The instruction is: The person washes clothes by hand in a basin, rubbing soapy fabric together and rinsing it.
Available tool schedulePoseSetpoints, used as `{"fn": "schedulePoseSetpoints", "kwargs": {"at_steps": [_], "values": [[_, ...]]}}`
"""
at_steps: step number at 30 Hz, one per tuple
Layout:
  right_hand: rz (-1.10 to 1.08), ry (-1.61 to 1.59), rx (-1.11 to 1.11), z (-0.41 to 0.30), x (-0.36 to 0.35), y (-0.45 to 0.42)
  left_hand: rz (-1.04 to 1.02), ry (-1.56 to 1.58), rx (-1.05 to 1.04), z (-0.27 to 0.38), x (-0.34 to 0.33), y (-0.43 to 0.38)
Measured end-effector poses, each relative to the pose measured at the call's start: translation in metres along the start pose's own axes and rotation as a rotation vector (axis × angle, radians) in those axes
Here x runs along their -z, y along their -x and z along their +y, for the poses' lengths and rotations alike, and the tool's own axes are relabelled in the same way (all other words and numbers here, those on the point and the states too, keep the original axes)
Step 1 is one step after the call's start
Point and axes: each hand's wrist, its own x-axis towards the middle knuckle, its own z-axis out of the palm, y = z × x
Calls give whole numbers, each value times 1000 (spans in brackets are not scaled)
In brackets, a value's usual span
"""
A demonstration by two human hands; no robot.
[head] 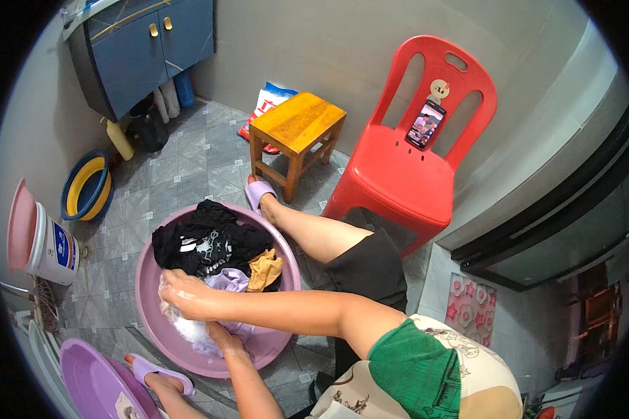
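Observation:
A pink-purple plastic basin (145, 314) stands on the floor before me with laundry inside. My right hand (183, 294), wet and soapy, is closed on a pale garment (186, 329) covered in white suds at the basin's near left part. Lower down, my left hand (224, 339) grips the same sudsy bunch, its fingers partly hidden by cloth. Beyond my hands lies a black garment (212, 246) with a white print. Next to it are a lavender cloth (228, 280) and a mustard-yellow cloth (264, 271).
A wooden stool (299, 120) and a red plastic chair (403, 178) with a propped smartphone (425, 124) stand ahead to the right. A second purple basin (91, 361) is at lower left. Along the wall are a white bucket (57, 251), a blue-yellow basin (68, 191) and a blue cabinet (131, 68).

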Motion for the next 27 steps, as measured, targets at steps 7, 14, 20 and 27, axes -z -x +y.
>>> {"fn": "schedulePoseSetpoints", "kwargs": {"at_steps": [7, 14, 20, 27], "values": [[311, -418, 327, -39, 74, -23, 28, 24, 21, 4, -6, 4], [-677, -493, -248, 46, -7, 47, 110, 33, -367, 34, -4, 7], [-541, -569, -102, 97, -10, 64, 107, -137, -503, 49, -2, 1], [-1, -612, -202, -57, -26, 70, -349, 324, -179, 26, 122, -72]]}}
